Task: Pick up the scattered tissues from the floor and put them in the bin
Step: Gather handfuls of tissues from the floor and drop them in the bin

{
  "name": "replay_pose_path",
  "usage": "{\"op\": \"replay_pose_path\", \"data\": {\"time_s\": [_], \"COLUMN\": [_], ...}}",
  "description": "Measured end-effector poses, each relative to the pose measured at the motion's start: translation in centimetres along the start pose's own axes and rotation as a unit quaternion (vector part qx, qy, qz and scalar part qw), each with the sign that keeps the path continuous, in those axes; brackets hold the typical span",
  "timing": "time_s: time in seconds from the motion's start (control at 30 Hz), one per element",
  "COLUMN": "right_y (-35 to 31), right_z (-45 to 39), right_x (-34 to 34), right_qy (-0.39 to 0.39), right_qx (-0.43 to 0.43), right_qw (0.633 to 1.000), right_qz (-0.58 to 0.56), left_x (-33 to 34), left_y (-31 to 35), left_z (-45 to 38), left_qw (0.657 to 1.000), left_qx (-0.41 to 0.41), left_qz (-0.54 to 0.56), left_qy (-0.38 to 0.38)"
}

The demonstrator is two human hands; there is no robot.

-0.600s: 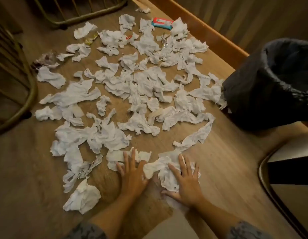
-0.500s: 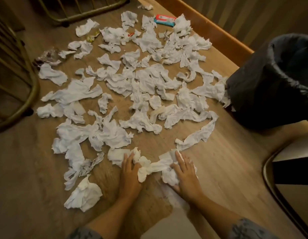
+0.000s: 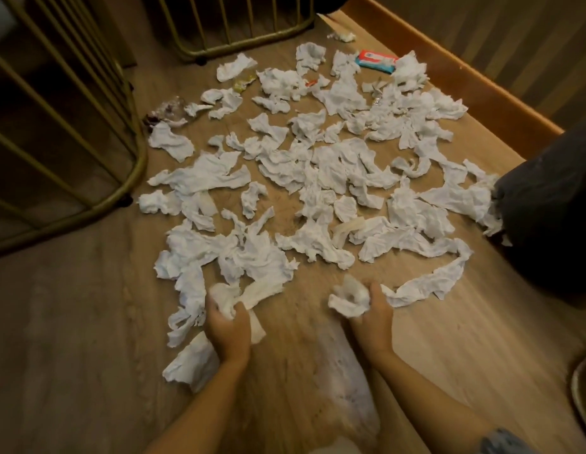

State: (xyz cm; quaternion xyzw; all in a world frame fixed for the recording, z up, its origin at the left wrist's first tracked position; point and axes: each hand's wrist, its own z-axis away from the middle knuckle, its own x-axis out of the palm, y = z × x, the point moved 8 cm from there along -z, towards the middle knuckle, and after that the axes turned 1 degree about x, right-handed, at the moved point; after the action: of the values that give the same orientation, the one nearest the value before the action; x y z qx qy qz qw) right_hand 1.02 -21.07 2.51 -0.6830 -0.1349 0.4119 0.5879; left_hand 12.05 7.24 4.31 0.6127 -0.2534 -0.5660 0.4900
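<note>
Many crumpled white tissues (image 3: 321, 178) lie scattered over the wooden floor (image 3: 88, 322). My left hand (image 3: 227, 327) grips a bunched tissue wad (image 3: 224, 298) at the near edge of the spread. Just to the right, my right hand (image 3: 372, 317) grips another crumpled tissue wad (image 3: 349, 298). A long tissue strip (image 3: 432, 283) trails away from beside my right hand. The bin with a black liner (image 3: 547, 217) stands at the right edge, partly cut off by the frame.
Gold metal railings (image 3: 128, 178) curve along the left and stand at the back (image 3: 239, 44). A wooden ledge (image 3: 449, 67) borders the far right. A red and blue wipes packet (image 3: 375, 60) and small wrappers (image 3: 242, 82) lie among the far tissues. A pale smear (image 3: 344, 371) marks the floor between my arms.
Both hands were flat on tissues close together; now they have drawn apart and closed, each holding a bunched wad. The camera has shifted, so the bin sits further right.
</note>
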Motion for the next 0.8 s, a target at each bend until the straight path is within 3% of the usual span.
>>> {"op": "replay_pose_path", "data": {"time_s": [0.13, 0.27, 0.37, 0.5, 0.67, 0.8], "right_y": [-4.3, -7.3, -8.7, -7.8, -4.0, -3.9], "right_z": [-2.2, -2.7, -2.4, -2.9, -0.3, 1.7], "right_x": [3.1, 9.0, 13.2, 17.7, 20.1, 17.8], "right_qy": [0.025, -0.036, -0.109, -0.179, -0.299, -0.269], "right_qx": [-0.077, -0.129, -0.175, -0.193, -0.246, -0.306], "right_qw": [0.996, 0.991, 0.978, 0.954, 0.868, 0.874], "right_qz": [-0.03, 0.019, 0.035, 0.144, 0.31, 0.264], "left_x": [-3.9, -6.6, -6.4, -5.8, -5.3, -4.6], "left_y": [-1.3, -2.4, -4.1, -8.9, -10.0, -9.1], "left_z": [-3.2, -2.8, -1.4, 0.7, 2.7, 1.3], "left_qw": [0.998, 0.993, 0.973, 0.942, 0.967, 0.97], "left_qx": [0.05, 0.101, 0.181, 0.119, 0.109, 0.122], "left_qz": [-0.022, -0.027, -0.146, -0.309, -0.226, -0.205], "left_qy": [0.028, 0.047, 0.004, -0.056, -0.044, -0.056]}}
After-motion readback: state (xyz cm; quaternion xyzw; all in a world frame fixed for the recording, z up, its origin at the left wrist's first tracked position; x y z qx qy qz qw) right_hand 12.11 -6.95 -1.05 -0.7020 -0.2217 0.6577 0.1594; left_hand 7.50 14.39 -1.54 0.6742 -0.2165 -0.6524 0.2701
